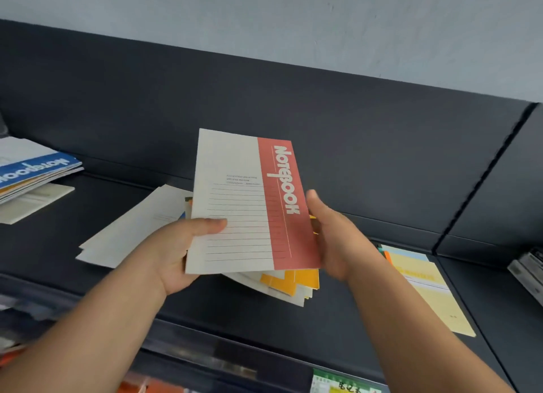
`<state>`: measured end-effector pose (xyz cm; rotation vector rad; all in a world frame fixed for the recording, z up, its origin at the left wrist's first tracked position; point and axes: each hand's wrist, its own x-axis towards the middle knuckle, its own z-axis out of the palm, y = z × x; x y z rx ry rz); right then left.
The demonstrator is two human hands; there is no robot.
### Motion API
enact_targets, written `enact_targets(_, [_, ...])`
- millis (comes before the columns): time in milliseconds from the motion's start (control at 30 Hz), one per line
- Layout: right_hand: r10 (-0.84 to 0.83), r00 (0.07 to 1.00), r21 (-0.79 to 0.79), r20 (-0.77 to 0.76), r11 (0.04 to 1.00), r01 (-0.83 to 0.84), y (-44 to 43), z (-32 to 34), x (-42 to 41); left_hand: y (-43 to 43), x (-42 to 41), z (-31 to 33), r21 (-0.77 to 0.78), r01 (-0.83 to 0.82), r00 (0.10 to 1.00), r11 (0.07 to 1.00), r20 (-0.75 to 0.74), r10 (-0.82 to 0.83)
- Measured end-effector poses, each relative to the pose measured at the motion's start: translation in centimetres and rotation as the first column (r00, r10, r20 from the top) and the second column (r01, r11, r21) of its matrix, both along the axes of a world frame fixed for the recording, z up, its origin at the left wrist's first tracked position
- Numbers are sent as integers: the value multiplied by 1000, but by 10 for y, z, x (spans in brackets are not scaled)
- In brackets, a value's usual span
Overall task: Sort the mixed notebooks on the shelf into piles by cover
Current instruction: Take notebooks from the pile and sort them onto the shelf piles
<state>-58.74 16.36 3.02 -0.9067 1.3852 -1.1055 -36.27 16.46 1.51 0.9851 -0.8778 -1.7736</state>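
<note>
Dark grey shelving (338, 301) fills our view, its tall back panel rising to a pale wall (264, 19) at the far side. We hold a red-banded notebook (249, 204) up over the middle of the shelf, tilted so its cover faces us – cream with ruled lines on the left part, a red strip with the word "Notebook" running along the right. Our left hand (179, 251) is clamped on its near left corner, thumb pressed across the cover and fingers hidden beneath. Our right hand (338, 234) sits at the notebook's right edge with the thumb raised; whether its fingers actually grip the edge or only rest against it we cannot tell, since the hand is blurred. Under the held notebook lies a loose heap of mixed notebooks (288, 284) on the shelf – orange and yellow covers poke out at the near right, and cream covers (132, 231) fan out to the left. At the far left sits a separate stack topped by a blue-banded notebook (32, 166), with a cream one (32, 201) jutting out beneath it. To the right, a pale yellow notebook (426, 287) lies flat on the shelf, well apart from the heap. Below the near edge of the shelf, blurred coloured stock shows, including a green-labelled item (343, 384).
</note>
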Motion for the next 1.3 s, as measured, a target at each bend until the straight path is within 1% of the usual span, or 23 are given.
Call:
enact_targets(33, [52, 998, 8, 39, 999, -52, -1, -2, 5, 2, 0, 0, -5, -5, 1000, 1000, 0, 5])
enact_targets(67, [69, 996, -8, 55, 998, -68, -2, -4, 10, 4, 1, 0, -12, -15, 1000, 1000, -11, 15])
enact_targets(167, [26, 998, -52, 56, 998, -23, -4, -13, 27, 6, 14, -1, -19, -26, 993, 999, -115, 24])
enact_targets(300, [22, 994, -19, 103, 1000, -20, -11, -15, 52, 2, 46, 1, -8, 8, 978, 1000, -208, -9])
enact_targets(367, [8, 982, 30, 186, 999, -14, -17, -13, 70, -2, 64, 2, 36, -14, 971, 999, -237, 22])
enact_targets(467, [-18, 964, 116, 267, 993, -14, -25, -6, 105, -11, 97, 7, 67, -49, 976, 997, -207, 62])
enact_targets(567, [-42, 958, 120, 285, 993, 7, -34, -3, 141, -22, 131, 9, 62, -69, 977, 996, -198, 80])
enact_targets(633, [-47, 964, 66, 263, 997, 31, -41, -4, 165, -30, 153, 9, 74, -87, 976, 994, -192, 99])
enact_targets(733, [-52, 980, -21, 190, 998, 57, -51, -8, 195, -40, 182, 4, 92, -99, 975, 991, -190, 115])
enact_targets(933, [-96, 995, -104, 41, 990, 100, -63, -14, 219, -57, 225, -3, 68, -103, 981, 992, -158, 113])
enact_targets(1100, [-207, 978, -140, -27, 969, 201, -67, -14, 216, -68, 266, -3, 37, -233, 970, 972, -68, 235])
enact_targets(1200, [-252, 963, -116, -92, 964, 241, -70, -20, 210, -72, 298, -2, 28, -318, 943, 948, -89, 320])
enact_targets(1300, [-238, 946, -119, -222, 969, 217, -73, -30, 212, -71, 321, 1, 20, -369, 920, 929, -136, 369])
